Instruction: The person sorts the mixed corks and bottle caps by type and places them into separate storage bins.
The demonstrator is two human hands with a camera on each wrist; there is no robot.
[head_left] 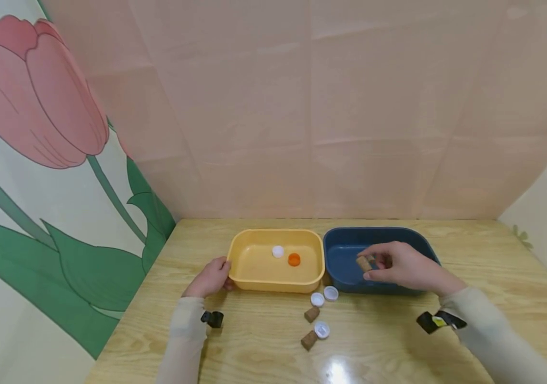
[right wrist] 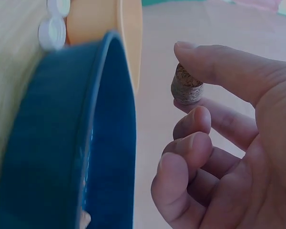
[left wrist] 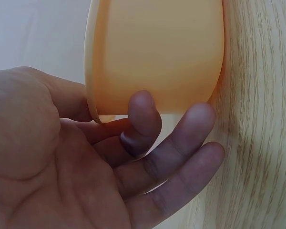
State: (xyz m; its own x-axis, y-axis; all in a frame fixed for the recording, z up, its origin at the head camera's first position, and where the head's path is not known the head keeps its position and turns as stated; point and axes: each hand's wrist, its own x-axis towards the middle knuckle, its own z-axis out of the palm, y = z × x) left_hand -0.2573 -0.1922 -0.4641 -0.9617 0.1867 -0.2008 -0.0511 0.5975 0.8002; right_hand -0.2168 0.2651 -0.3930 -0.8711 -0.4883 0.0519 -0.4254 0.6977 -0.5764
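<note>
My right hand [head_left: 400, 266] pinches a brown cork [head_left: 363, 263] between thumb and finger above the blue tub [head_left: 340, 250]. In the right wrist view the cork [right wrist: 186, 87] sits at my fingertips beside the blue tub's rim [right wrist: 119, 95]. My left hand [head_left: 211, 277] rests against the left end of the yellow tub [head_left: 240, 256], fingers loosely curled at its wall [left wrist: 152, 52]. Inside the yellow tub lie a white cap [head_left: 278, 252] and an orange cap [head_left: 294, 260].
On the wooden table [head_left: 398, 341] in front of the tubs lie three white caps [head_left: 317, 299] [head_left: 331, 293] [head_left: 322, 330] and two corks [head_left: 311, 313] [head_left: 308, 340]. A pink backdrop stands behind, with a tulip-print panel at left.
</note>
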